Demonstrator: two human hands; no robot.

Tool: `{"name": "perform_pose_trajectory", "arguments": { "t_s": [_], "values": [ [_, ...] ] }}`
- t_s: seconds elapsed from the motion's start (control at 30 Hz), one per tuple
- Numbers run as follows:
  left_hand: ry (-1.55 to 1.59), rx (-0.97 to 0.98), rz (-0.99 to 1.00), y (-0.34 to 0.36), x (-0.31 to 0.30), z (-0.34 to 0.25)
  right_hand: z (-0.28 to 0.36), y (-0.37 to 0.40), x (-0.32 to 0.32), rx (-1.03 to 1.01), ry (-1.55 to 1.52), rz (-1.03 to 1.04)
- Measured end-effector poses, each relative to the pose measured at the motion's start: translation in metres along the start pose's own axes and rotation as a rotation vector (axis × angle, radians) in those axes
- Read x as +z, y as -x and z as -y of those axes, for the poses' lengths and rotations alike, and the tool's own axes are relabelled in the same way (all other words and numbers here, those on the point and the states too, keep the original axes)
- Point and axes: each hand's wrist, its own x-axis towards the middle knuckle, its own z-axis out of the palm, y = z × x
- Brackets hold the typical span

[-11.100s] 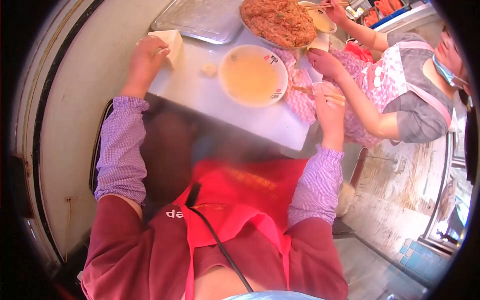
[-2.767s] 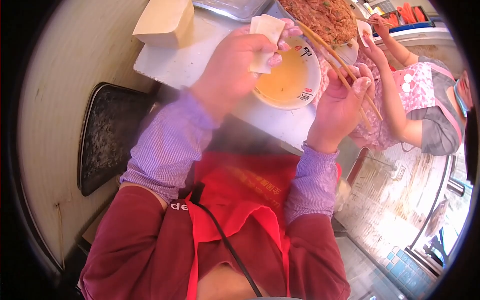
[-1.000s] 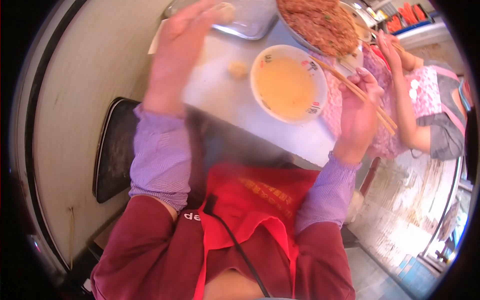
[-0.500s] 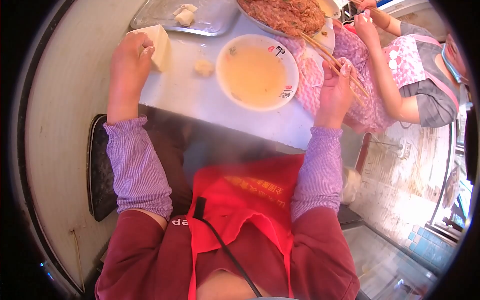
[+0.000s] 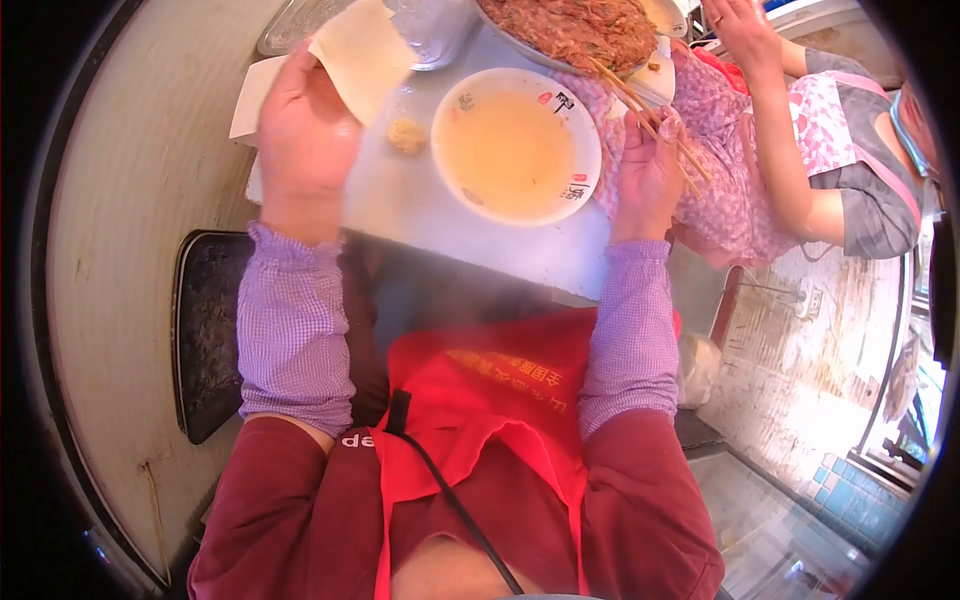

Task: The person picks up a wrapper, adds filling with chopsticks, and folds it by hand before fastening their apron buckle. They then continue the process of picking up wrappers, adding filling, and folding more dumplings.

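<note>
A thin square dough wrapper point(image 5: 365, 60) is held up in my left hand point(image 5: 312, 145), pinched near its edge. Behind that hand, a stack of wrappers point(image 5: 250, 105) shows in part on the table. My right hand point(image 5: 645, 180) is closed on a pair of wooden chopsticks point(image 5: 640, 105), whose tips reach the edge of the minced meat filling point(image 5: 570, 30) in its bowl. Between my hands stands a white bowl point(image 5: 450, 180) of cloudy yellowish liquid. A small pale lump point(image 5: 407, 136) lies just left of this bowl.
A metal tray point(image 5: 440, 45) lies at the back left, partly covered by the raised wrapper. On the right is a co-worker in a pink patterned apron point(image 5: 815, 120), one hand point(image 5: 740, 35) raised. A dark tray point(image 5: 210, 340) leans by the left wall.
My left hand has moved right, away from the stack, lifting a single wrapper. My right hand has shifted slightly left with the chopsticks. The co-worker's hand has changed position.
</note>
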Motion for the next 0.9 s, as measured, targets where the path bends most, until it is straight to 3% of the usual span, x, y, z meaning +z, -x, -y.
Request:
{"name": "perform_pose_trajectory", "arguments": {
  "t_s": [0.07,0.2,0.23,0.33,0.43,0.5,0.53,0.6,0.7,0.73,0.83,0.9],
  "values": [
    [0.211,-0.269,0.010,0.001,0.003,0.014,-0.002,-0.001,-0.001,0.005,0.006,-0.002],
    [0.253,-0.353,-0.008,0.012,0.010,0.039,-0.003,0.002,0.007,0.044,0.052,0.021],
    [-0.218,-0.214,0.051,0.015,0.006,0.057,-0.002,0.004,0.011,0.046,0.052,0.022],
    [-0.422,-0.273,0.172,0.017,-0.006,0.081,0.006,0.017,0.035,0.094,0.077,0.090],
    [-0.327,-0.319,0.133,0.020,-0.005,0.097,0.017,0.042,0.056,0.054,0.106,0.166],
    [-0.217,-0.341,0.074,0.020,-0.006,0.097,0.017,0.056,0.056,-0.341,0.827,0.534],
    [-0.292,-0.322,0.144,0.020,-0.004,0.090,0.026,0.069,0.072,-0.526,1.058,0.666],
    [-0.378,-0.293,0.194,0.020,-0.007,0.083,0.023,0.075,0.079,-0.582,0.953,0.676],
    [-0.258,-0.113,0.064,0.011,-0.014,0.084,0.028,0.075,0.061,-0.248,0.548,0.380],
    [-0.259,-0.099,0.055,0.010,-0.012,0.082,0.028,0.063,0.047,-0.337,0.765,0.411],
    [-0.266,-0.109,0.037,0.012,-0.010,0.081,0.026,0.054,0.038,-0.273,1.004,0.392],
    [-0.231,-0.118,0.048,0.013,-0.010,0.085,0.028,0.059,0.047,-0.168,0.897,0.358]
  ]
}}
